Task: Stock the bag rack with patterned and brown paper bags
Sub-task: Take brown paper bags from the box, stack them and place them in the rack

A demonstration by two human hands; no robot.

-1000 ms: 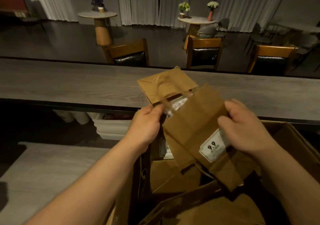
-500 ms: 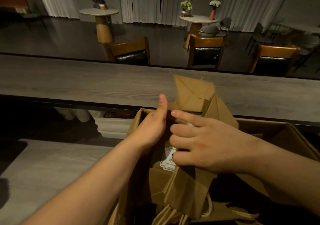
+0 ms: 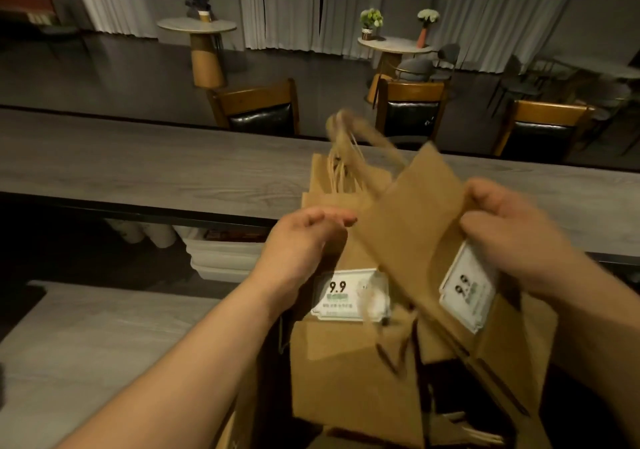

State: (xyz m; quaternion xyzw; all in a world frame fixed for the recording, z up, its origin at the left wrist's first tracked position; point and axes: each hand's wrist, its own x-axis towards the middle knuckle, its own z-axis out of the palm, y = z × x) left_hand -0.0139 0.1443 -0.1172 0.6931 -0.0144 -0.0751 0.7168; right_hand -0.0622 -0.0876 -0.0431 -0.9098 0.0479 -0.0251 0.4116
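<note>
**Inspector A:** Holding two bundles of brown paper bags, one per hand. The left hand [image 3: 304, 241] has its fingers curled over the upper edge of the left bundle [image 3: 346, 355], which hangs upright below the hand with a white "9.9" label [image 3: 349, 294] facing the camera. Its twine handles [image 3: 341, 168] stand above the hand, blurred.

**Inspector B:** And the other side?

**Inspector A:** The right hand [image 3: 516, 237] grips the right bundle [image 3: 426, 227] at its right edge, fingers curled round the paper and thumb on the near face. That bundle is tilted, top leaning left toward the other one; its own label [image 3: 467, 289] sits just below the hand, turned sideways.

**Inspector B:** Do the bundles touch?

**Inspector A:** They overlap near the middle; whether they touch cannot be told through the blur.

**Inspector B:** Arm pose?

**Inspector A:** Both forearms reach forward from the lower corners, wrists level, hands well apart. The bundles hang in front of the grey wooden counter [image 3: 138, 171]; more brown paper lies beneath them. Wooden chairs [image 3: 256, 109] stand beyond the counter.
</note>
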